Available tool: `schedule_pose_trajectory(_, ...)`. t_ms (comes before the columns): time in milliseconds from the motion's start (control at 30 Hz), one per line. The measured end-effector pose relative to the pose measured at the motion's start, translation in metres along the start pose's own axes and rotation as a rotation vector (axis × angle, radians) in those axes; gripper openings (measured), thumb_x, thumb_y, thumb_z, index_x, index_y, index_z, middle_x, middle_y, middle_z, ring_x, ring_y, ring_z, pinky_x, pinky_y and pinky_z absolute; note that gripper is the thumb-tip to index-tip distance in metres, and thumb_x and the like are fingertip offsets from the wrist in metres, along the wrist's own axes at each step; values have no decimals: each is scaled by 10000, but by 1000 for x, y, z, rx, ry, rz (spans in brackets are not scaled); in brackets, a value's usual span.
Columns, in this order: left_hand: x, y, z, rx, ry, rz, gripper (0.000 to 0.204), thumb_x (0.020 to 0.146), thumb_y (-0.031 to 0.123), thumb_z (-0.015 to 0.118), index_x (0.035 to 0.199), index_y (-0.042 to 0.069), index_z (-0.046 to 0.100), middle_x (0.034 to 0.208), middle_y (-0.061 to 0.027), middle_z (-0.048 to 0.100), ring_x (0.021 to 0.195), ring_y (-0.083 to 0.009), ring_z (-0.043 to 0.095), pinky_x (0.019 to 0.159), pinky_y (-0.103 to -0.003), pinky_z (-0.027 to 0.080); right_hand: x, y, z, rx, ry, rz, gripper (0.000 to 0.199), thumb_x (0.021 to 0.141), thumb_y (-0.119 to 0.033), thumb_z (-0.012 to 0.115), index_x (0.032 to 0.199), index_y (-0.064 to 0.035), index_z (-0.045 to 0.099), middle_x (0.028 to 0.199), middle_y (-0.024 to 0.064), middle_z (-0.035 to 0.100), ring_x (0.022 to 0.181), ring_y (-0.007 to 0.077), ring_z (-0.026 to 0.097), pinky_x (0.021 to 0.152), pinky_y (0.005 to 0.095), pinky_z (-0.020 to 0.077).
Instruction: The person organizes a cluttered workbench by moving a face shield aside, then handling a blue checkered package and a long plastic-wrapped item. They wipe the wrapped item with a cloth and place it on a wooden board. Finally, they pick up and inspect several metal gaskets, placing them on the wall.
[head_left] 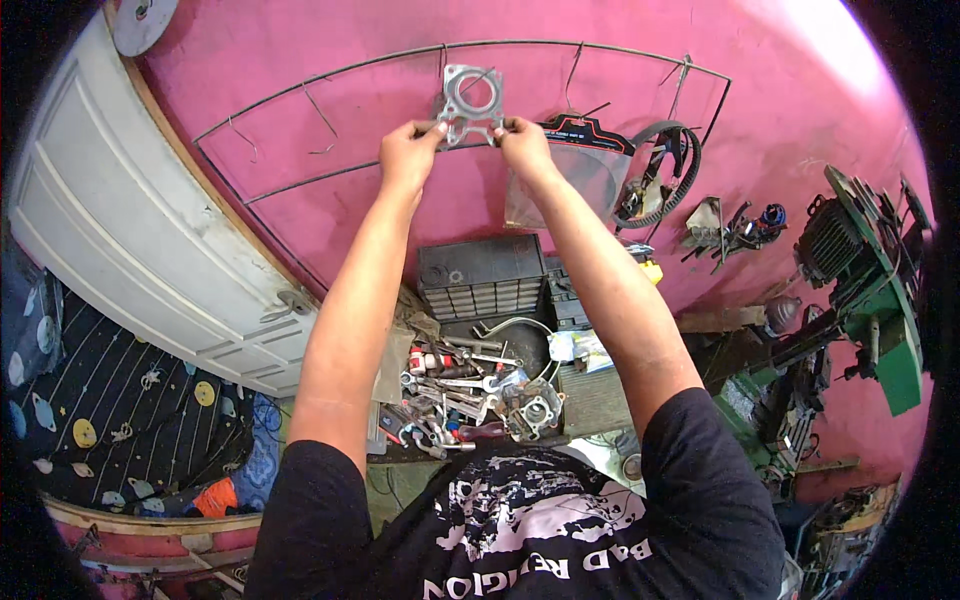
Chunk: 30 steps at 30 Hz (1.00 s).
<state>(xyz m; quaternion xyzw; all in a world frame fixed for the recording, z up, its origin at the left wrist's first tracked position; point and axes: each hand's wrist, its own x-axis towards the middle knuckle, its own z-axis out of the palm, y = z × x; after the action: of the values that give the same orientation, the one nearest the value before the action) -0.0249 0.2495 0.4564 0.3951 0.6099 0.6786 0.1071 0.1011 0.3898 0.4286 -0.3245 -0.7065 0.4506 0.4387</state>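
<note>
Both arms reach up toward the pink wall. Between my hands is a flat grey metal gasket point(457, 110) with one big round hole and smaller openings below it. It sits at a wire rack point(345, 70), just under a hook on the top bar; whether it hangs from that hook I cannot tell. My left hand point(408, 160) pinches its lower left edge with thumb and fingers. On the opposite edge, my right hand point(525, 150) grips it the same way. More than one layer may be there, but the overlap is unclear.
Right of the gasket hang a clear plastic package point(575, 185) and a black belt point(688, 165). Below, a bench holds a small-drawer cabinet point(480, 270), piled wrenches point(440, 395) and a metal engine part point(535, 410). A white door point(150, 200) stands left, a green machine point(885, 335) right.
</note>
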Motion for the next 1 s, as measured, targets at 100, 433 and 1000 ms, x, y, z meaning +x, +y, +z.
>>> schedule_pose_trajectory(100, -10, -24, -12, -2, 12, -33, 176, 887, 137, 759, 975, -15, 750, 885, -70, 752, 805, -110, 651, 755, -286, 504, -16, 13, 7, 160, -71, -47, 259, 916, -170, 685, 1088, 23, 700, 923, 186, 742, 880, 259, 719, 797, 392, 530)
schedule_pose_trajectory(433, -82, -81, -39, 207, 39, -85, 213, 944, 216, 697, 1014, 21, 746, 896, -54, 743, 822, -107, 626, 766, -286, 488, -114, 45, 1, -139, -27, -277, 343, 940, -209, 687, 1232, -34, 644, 1018, 158, 715, 900, 221, 667, 821, 355, 516)
schedule_pose_trajectory(1000, -434, -262, 34, 841, -964, -401, 512, 778, 420, 787, 1169, 119, 651, 1106, -188, 705, 1027, -397, 672, 858, -524, 540, -413, 283, -112, -1059, -590, 352, 603, 784, -415, 789, 1252, -84, 601, 1263, 175, 616, 1181, 363, 583, 976, 527, 462)
